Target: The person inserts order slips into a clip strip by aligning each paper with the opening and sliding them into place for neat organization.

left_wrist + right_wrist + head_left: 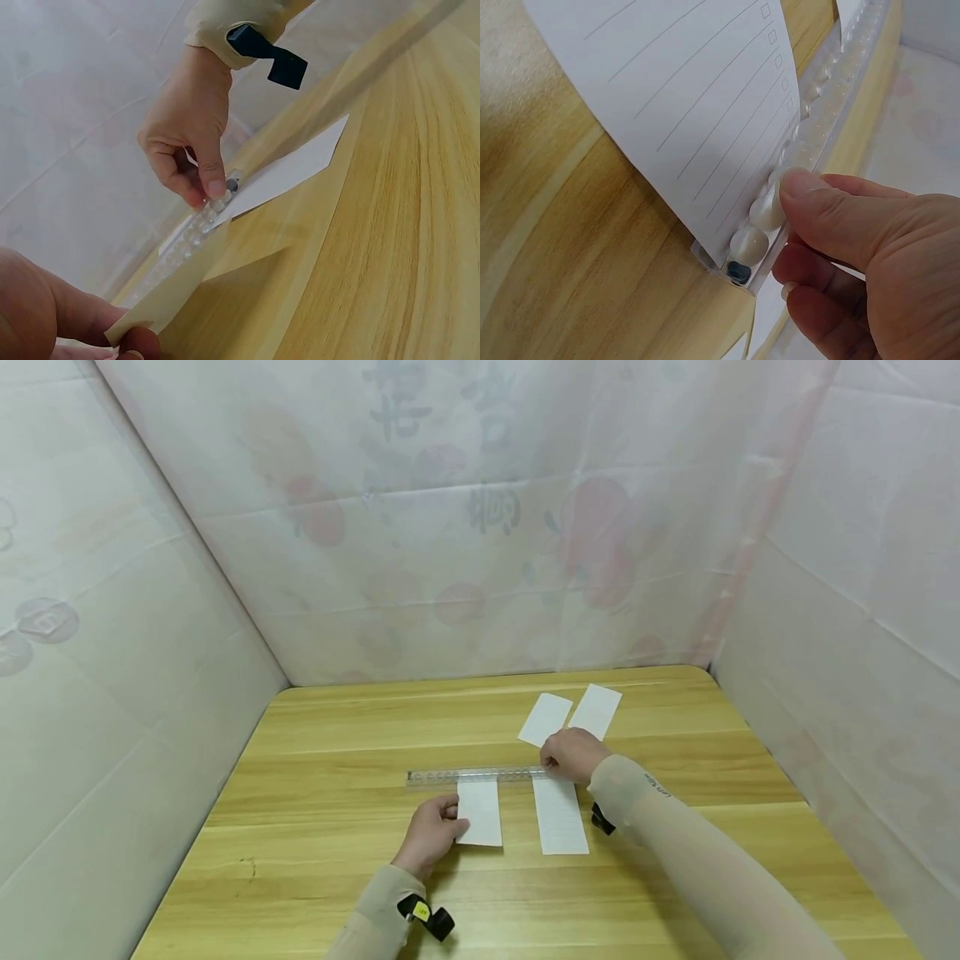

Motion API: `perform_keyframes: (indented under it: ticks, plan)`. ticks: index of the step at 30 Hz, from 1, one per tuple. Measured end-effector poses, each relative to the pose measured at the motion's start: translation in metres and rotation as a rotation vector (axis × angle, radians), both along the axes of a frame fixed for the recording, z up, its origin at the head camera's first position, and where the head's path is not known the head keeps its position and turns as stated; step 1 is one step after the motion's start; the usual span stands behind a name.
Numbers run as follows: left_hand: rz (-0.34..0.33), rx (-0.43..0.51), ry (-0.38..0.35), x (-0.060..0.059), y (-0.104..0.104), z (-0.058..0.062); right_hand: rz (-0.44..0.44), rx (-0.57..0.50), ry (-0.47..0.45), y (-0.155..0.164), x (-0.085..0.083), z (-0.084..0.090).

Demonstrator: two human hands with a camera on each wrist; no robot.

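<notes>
Pinching the right end of a clear plastic binding strip lined with round studs, the right hand kept its grip closed on it at mid-frame. The left hand pinched the left edge of a white paper slip tucked under the strip. A lined white slip lay beside it, with two more white slips above on the wooden bench.
</notes>
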State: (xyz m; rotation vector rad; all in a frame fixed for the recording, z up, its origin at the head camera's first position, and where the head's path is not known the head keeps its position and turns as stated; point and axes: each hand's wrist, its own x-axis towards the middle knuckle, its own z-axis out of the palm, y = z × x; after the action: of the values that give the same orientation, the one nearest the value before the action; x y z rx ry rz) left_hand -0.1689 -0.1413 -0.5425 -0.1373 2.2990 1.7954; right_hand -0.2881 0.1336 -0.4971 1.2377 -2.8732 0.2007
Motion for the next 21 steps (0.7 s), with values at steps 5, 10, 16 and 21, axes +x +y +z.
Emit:
perform_keyframes:
  ticks: [5,10,16,21]
  plan:
    - [0.001,0.006,0.003,0.0002,0.0018,0.0012,-0.001,-0.009,-0.003,0.0003,0.0006,-0.0002]
    - [0.007,0.004,-0.005,-0.0001,0.0039,0.003,-0.002,-0.011,0.001,0.0,0.0002,-0.0005]
    - [0.024,0.037,-0.027,0.0008,0.0062,0.0062,-0.004,-0.012,-0.006,-0.0006,0.0002,-0.0005]
    - [0.042,0.091,-0.039,0.0012,0.0077,0.0074,-0.003,-0.014,-0.007,-0.0009,0.0003,-0.001]
